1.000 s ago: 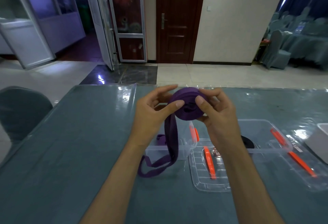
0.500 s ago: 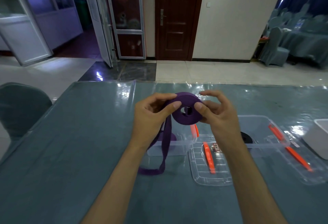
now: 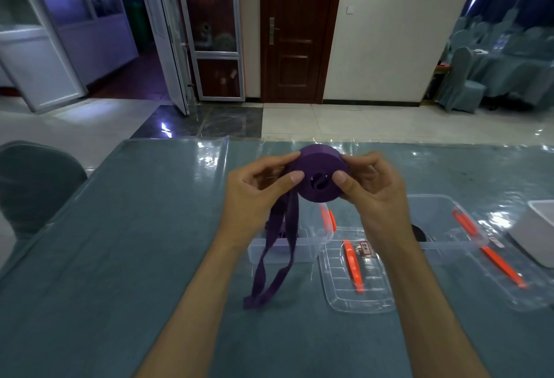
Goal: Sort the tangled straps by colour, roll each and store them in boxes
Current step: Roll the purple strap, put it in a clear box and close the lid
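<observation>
Rolling step, nearly done: both hands, left hand [image 3: 257, 195] and right hand [image 3: 371, 195], pinched the purple strap roll [image 3: 319, 181] above the table [image 3: 120, 257] (loose tail dangling). Next, probably wind in the tail, then lower it into the clear box [image 3: 299, 250].

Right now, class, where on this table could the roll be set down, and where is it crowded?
Free: the table left of the left hand, out to the chair; also the far strip beyond the roll. Crowded: right of the strap tail, where two boxes, two lids and a white tub sit close together.
</observation>
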